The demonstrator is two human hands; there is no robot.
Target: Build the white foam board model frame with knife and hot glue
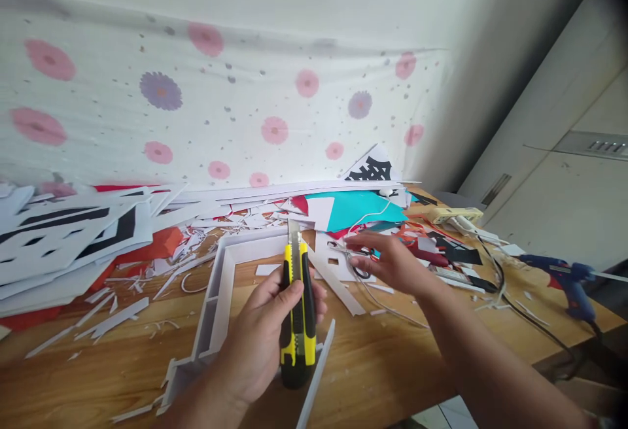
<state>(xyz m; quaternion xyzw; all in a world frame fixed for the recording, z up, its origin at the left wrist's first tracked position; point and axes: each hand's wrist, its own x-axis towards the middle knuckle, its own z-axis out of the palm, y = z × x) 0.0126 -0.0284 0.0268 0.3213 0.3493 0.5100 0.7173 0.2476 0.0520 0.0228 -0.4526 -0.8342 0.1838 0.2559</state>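
Note:
A yellow and black utility knife (297, 314) stands nearly upright in the view, blade out at the top, with my left hand (275, 318) wrapped round its handle. Farther right, the fingers of my right hand (380, 259) are closed at a pair of scissors (362, 271) with dark handles, above white paper scraps and a thin white cord. Behind and beneath my left hand lies a white box-like frame (223, 285) made of strips. Near the knife's lower end is a narrow white strip (316, 377).
Cut sheets (73, 246) and scraps are heaped at the left. Teal paper (366, 210) lies at the back. At the right are a power strip (454, 213), cables and a blue glue gun (569, 282). A flowered cloth (235, 102) hangs behind the wooden table (383, 363).

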